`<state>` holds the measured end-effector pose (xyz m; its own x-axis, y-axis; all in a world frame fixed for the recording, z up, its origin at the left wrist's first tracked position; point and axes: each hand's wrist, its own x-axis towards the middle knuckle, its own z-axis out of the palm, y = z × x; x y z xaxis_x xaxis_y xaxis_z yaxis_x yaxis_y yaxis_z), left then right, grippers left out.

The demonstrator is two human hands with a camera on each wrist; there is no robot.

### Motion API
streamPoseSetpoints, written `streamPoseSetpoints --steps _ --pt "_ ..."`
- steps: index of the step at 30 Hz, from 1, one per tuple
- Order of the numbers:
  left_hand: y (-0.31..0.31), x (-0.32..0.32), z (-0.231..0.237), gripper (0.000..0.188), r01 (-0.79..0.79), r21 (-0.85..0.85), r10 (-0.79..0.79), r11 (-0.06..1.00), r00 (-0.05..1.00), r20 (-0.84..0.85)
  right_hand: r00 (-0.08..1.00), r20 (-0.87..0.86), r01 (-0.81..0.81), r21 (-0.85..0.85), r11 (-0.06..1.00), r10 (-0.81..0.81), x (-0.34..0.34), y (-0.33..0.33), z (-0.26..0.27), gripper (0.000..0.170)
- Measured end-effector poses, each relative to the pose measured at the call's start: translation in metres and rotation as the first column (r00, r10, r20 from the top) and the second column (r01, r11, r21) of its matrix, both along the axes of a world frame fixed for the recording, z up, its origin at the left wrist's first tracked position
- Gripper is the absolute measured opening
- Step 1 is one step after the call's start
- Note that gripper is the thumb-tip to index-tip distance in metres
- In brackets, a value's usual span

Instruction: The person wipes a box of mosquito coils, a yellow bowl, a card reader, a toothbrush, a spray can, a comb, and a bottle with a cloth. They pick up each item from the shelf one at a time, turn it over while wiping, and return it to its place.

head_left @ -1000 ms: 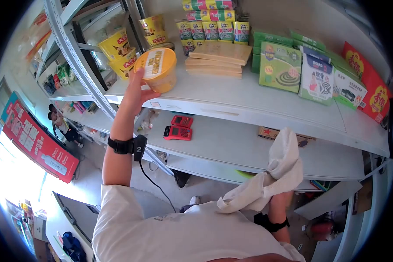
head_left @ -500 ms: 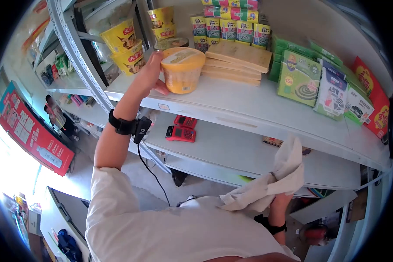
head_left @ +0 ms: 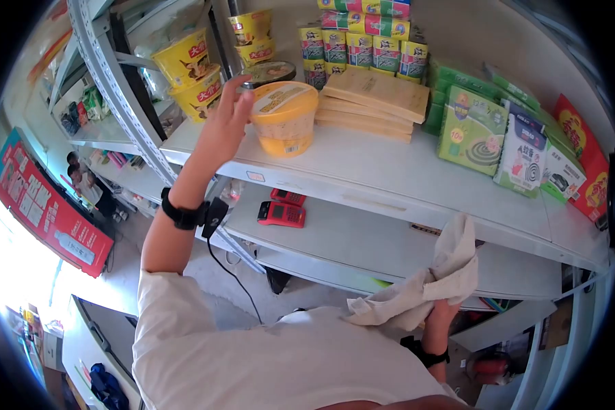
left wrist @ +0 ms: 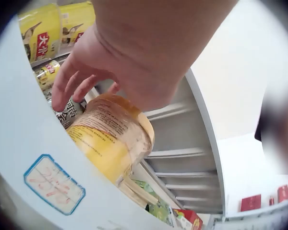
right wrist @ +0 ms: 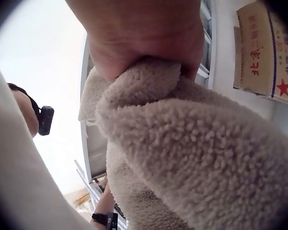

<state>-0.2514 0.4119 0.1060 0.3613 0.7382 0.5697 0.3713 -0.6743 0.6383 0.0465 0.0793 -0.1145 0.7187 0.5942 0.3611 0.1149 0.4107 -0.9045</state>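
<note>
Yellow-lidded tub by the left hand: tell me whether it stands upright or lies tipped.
Upright: in the head view the tub stands base down on the shelf, its yellow lid uppermost, beside the left hand.

Head view looks down, sharing tub [head_left: 287, 126] with close left wrist view, cloth [head_left: 451, 273] with right, seemingly tilted.

No longer grips tub [head_left: 285, 130] with left hand [head_left: 224, 131]; holds fingers raised and parted just left of it, with thumb lifted from near base to about lid height. Has tub farther right along shelf [head_left: 362, 154] than one second ago, away from noodle cups [head_left: 199, 94] and nearer boards [head_left: 376, 94], mostly within first half second. Has lid's writing slanting across view rather than upright. Leaves dark bowl [head_left: 270, 72] behind in fuller view.
</note>
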Motion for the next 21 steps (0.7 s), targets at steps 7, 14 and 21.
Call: streamPoseSetpoints --steps 7,14,21 --pt "-0.028 0.010 -0.005 0.055 0.026 0.193 0.010 0.981 0.983 -0.184 0.995 -0.086 0.047 -0.032 0.998 -0.050 0.001 -0.007 -0.013 0.076" --pt "-0.048 0.018 -0.019 0.053 0.139 0.214 -0.136 0.967 0.990 -0.028 0.988 -0.056 0.139 -0.087 0.986 -0.144 -0.006 -0.023 -0.005 0.076" --pt "-0.041 0.029 -0.002 0.057 0.046 0.409 -0.085 0.911 0.993 0.076 0.965 0.054 0.263 -0.113 0.958 -0.258 0.007 -0.047 -0.020 0.078"
